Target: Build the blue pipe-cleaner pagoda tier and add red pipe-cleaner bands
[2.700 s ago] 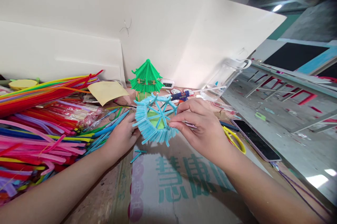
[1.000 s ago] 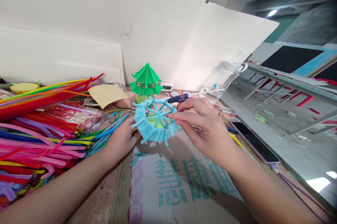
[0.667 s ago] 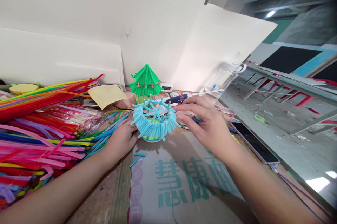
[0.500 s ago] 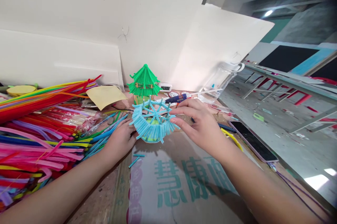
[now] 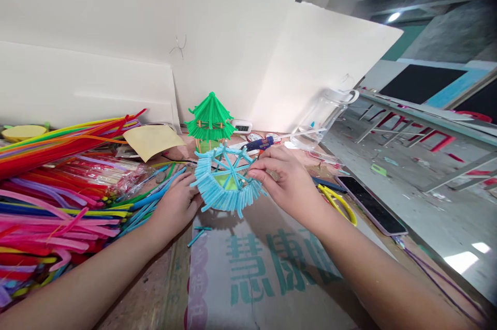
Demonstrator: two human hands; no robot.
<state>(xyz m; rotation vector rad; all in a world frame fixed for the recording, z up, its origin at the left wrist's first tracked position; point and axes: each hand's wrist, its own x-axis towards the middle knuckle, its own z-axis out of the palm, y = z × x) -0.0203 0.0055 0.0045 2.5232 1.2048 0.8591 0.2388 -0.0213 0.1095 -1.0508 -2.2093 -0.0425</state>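
A light blue pipe-cleaner roof model, with a fringed round rim and crossing spokes, is tilted towards me above the cardboard. My left hand grips its left edge; the fingertips are partly hidden behind the fringe. With thumb and forefinger pinched together, my right hand is at the right end of a spoke, on the model's inner frame. Behind it stands a green pipe-cleaner pavilion with a pointed roof. Two short blue pipe-cleaner pieces lie on the cardboard below my left hand.
Colourful pipe-cleaner bundles fill the left side. A blue glue gun lies behind my right hand, near a clear plastic jug. Yellow-handled scissors and a phone are on the right. Printed cardboard covers the front.
My right thumb and forefinger have closed into a pinch at the model's right side. The blue model has tipped a little more towards me. My left hand keeps its place.
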